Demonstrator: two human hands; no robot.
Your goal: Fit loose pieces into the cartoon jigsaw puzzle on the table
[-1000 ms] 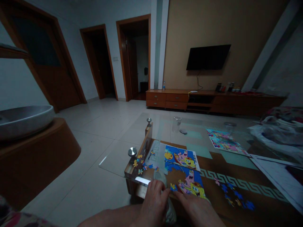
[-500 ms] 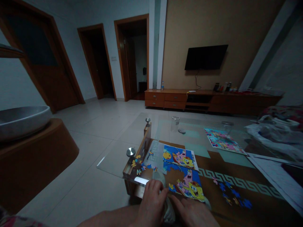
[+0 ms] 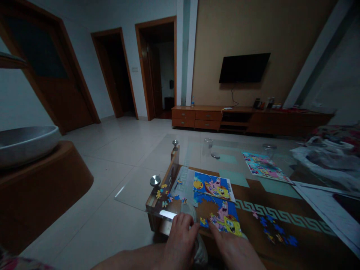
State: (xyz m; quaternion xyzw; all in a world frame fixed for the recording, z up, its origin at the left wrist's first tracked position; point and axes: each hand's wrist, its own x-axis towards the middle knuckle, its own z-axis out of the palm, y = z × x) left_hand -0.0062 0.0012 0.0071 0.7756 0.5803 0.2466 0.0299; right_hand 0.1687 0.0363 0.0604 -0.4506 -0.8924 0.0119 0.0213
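Observation:
A partly assembled cartoon jigsaw puzzle (image 3: 229,219) lies on the glass tabletop, with a ragged gap at its upper left. My right hand (image 3: 234,245) reaches in from the front, forefinger stretched onto the puzzle's lower left edge. Just left of that fingertip sits a small joined cluster of yellow and blue pieces (image 3: 204,222). My left hand (image 3: 181,234) rests at the table's front edge, fingers bent forward and thumb apart, with nothing visible in it. Behind the puzzle lies a printed picture sheet (image 3: 213,186) of the same cartoon. Loose puzzle pieces (image 3: 164,193) are scattered to the left.
More loose pieces (image 3: 277,228) lie at the right. Farther back are a drinking glass (image 3: 208,146), a round lid (image 3: 215,156), another colourful picture sheet (image 3: 266,167) and a plastic bag (image 3: 323,159). A metal basin (image 3: 30,142) stands on the left.
My right hand has moved slightly forward, and its forefinger now reaches onto the puzzle's lower left edge. My left hand has stayed in place.

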